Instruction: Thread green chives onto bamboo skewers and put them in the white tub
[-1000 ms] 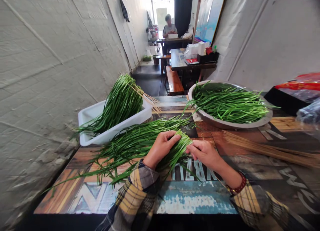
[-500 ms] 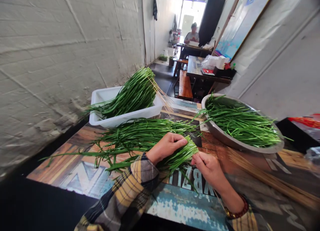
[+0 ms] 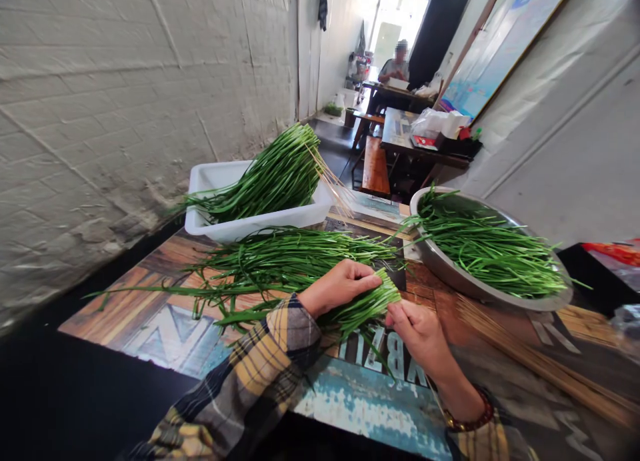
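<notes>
My left hand (image 3: 345, 288) is closed over a bunch of garlic chives (image 3: 389, 289), pressing it down with the pale cut ends facing right. My right hand (image 3: 416, 328) pinches at the lower corner of those ends. A thin bamboo skewer (image 3: 434, 389) shows below the right palm and runs toward the wrist; its tip is hidden by the fingers. Behind the left hand, more loose chives (image 3: 280, 258) lie across the table, leaves to the left. A skewered bunch of chives (image 3: 280, 174) rests in a white plastic tub (image 3: 260, 229), its skewers sticking out to the right.
A metal basin (image 3: 545, 306) full of loose chives stands at the right. Several bamboo skewers (image 3: 540, 368) lie on the patterned table (image 3: 370, 408) in front of it. A black box (image 3: 595, 274) is at the right edge. Farther back are a bench (image 3: 376, 164), tables and a seated person (image 3: 397, 68).
The view has shifted slightly, moving the background a little right and up. Both hands keep nearly the same hold at the chive ends.
</notes>
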Demonstrator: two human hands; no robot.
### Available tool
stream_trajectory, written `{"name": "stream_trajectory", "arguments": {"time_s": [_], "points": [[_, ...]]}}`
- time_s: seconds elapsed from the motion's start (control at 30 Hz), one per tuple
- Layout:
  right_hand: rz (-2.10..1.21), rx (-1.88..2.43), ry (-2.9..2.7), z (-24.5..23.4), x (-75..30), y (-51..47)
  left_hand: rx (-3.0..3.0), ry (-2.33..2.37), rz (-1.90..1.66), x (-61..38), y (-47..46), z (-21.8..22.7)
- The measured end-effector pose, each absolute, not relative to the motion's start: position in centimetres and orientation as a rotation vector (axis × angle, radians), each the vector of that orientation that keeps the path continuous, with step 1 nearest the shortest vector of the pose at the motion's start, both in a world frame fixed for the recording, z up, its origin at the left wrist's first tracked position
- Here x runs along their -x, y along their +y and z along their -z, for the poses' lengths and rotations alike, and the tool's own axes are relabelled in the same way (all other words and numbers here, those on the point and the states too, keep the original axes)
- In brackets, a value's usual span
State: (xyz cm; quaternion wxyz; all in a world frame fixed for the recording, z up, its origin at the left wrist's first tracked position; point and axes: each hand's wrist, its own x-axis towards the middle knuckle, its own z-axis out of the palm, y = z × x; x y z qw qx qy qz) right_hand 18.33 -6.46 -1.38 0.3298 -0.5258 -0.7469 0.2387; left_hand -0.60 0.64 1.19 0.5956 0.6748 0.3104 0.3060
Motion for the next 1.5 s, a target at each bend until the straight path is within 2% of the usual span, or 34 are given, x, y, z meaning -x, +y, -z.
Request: {"name": "stream_trajectory", "arguments": {"time_s": [0.6, 0.73, 0.83, 0.97, 1.1, 1.3, 1.5], "points": [[-1.123, 1.291, -1.807, 1.4, -20.3, -5.7, -1.675, 0.742, -0.716, 1.3, 1.1, -1.3], [-0.966, 1.357, -1.486, 1.4, -21.6, -5.1, -1.752, 0.788, -0.687, 0.9, 0.9, -0.9], [-0.932, 1.407, -1.570, 1.7, -20.4, -5.1, -1.805, 0.831, -0.678, 0.7, 0.7, -0.8], [-1.070, 1.382, -1.702, 2.1, -19.4, -5.0, -1.738, 0.801, -0.708, 1.0, 0.8, -0.8], [-1.317, 1.348, -1.576, 2.2, -21.6, -4.8, -1.694, 0.792, -0.727, 1.4, 0.9, -0.9], [-1.362, 1.318, -1.485, 2.0, -24.2, -5.0, -1.696, 0.749, -0.625, 1.1, 0.6, -0.5], [-1.208, 1.384, -1.453, 2.3, -19.1, -4.6, -1.899, 0.837, -0.626, 0.6, 0.6, 0.2]]}}
